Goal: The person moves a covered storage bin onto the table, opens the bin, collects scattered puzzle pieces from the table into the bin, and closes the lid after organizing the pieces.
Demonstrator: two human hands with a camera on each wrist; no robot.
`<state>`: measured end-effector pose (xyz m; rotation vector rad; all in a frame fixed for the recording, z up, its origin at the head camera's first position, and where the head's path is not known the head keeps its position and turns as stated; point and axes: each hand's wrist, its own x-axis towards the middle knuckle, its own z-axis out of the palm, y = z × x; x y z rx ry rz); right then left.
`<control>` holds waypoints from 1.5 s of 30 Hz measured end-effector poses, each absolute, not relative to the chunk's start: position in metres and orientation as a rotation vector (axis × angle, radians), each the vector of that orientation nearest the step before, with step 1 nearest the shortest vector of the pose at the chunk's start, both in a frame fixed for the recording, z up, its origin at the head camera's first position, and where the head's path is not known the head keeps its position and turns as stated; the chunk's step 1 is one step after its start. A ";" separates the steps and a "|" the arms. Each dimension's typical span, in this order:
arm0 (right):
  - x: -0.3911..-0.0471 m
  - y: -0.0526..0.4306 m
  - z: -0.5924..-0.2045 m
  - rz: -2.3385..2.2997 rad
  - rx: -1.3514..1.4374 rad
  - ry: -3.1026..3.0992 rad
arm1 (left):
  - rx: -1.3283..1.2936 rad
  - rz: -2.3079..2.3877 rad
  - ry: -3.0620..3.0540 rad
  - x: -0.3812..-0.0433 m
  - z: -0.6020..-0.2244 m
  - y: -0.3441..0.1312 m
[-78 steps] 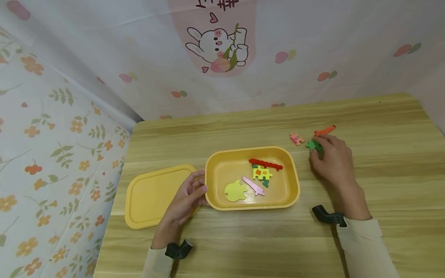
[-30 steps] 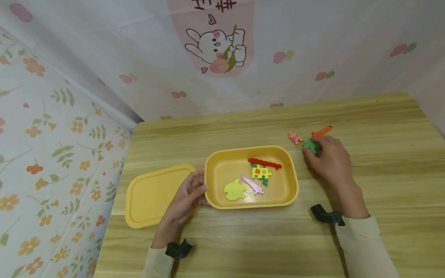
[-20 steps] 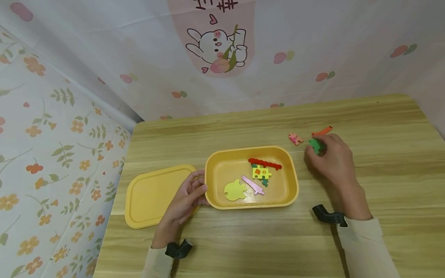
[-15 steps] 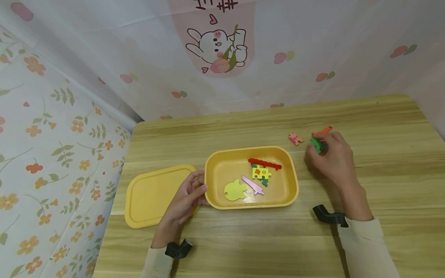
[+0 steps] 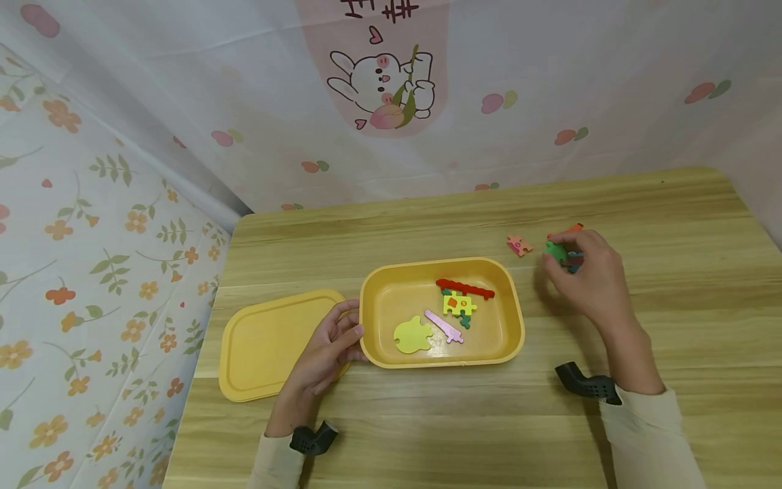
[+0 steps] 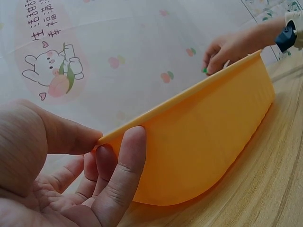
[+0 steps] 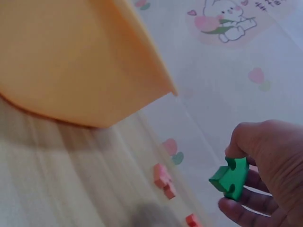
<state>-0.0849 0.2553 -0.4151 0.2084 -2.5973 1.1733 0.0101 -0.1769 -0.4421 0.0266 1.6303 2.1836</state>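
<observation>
My right hand (image 5: 589, 272) pinches a green puzzle piece (image 5: 555, 252) between thumb and fingers, raised off the table; the piece (image 7: 233, 178) shows clearly in the right wrist view. Below that hand, partly hidden, lies a dark piece with blue (image 5: 575, 262). An orange strip-shaped piece (image 5: 571, 229) and a pink-orange puzzle piece (image 5: 518, 245) lie close by. At the left end of a yellow box (image 5: 391, 270), my left hand (image 5: 330, 343) grips the rim, its thumb at the edge. In the left wrist view, fingers (image 6: 130, 163) press the box's outer wall.
Inside the box are a red strip (image 5: 466, 288), a yellow puzzle piece (image 5: 458, 303), a pale yellow piece (image 5: 413, 335), a pink strip (image 5: 444, 327) and dark green bits (image 5: 466, 321). A yellow lid (image 5: 275, 346) lies left on the wooden table (image 5: 440, 428). Printed curtains stand behind.
The right hand has drawn the green puzzle piece slightly right and lifted it, uncovering part of the dark piece below. The left hand and box have stayed put.
</observation>
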 end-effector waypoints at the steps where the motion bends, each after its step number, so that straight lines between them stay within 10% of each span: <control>1: -0.084 0.255 -0.414 1.196 0.211 -2.591 | 0.027 2.184 1.630 0.010 -0.442 -0.177; 45: -0.059 0.235 -0.365 1.968 0.532 -2.533 | 0.012 2.177 1.651 0.011 -0.444 -0.176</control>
